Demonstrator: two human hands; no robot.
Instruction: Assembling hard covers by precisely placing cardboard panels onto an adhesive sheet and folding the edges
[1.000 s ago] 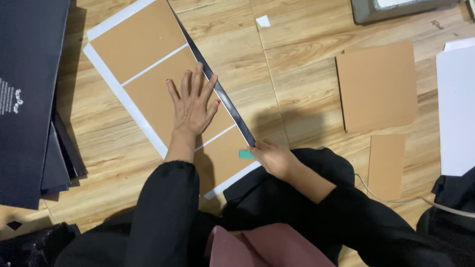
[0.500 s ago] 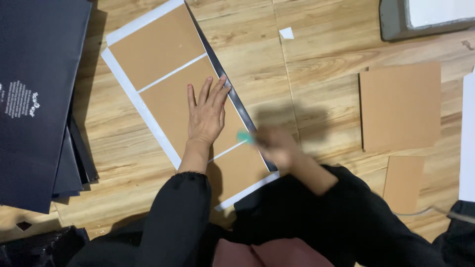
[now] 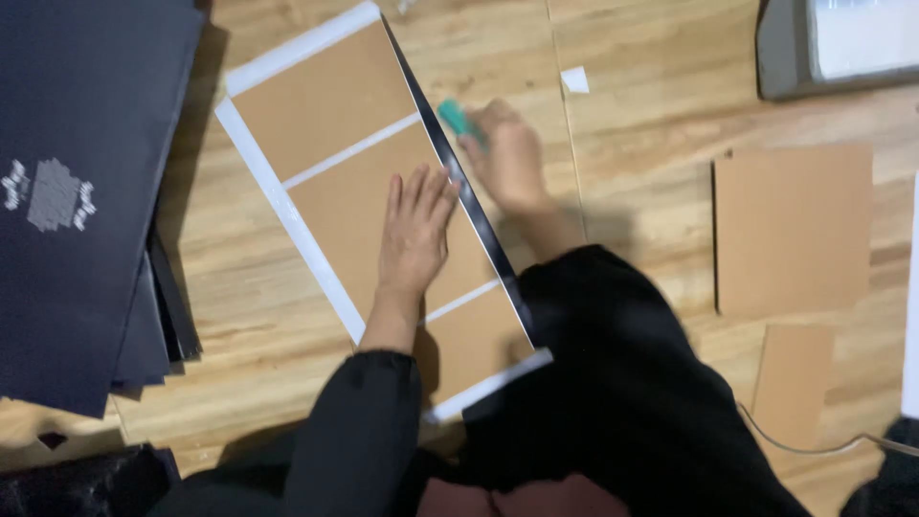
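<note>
left hand (image 3: 414, 230) flat, fingers spread, on the white-bordered brown cardboard sheet (image 3: 325, 105); right hand (image 3: 507, 153) grips small teal tool (image 3: 458, 119) against its long black right edge (image 3: 479, 230).

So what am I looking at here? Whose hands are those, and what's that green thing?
The camera sits on a person's head and looks down, so these are that person's own hands over a wooden floor. The left hand presses flat on a white sheet with brown cardboard panels stuck on it. The right hand holds a small green tool at the sheet's dark folded edge. A stack of dark sheets lies on the left, and loose cardboard pieces on the right.
</note>
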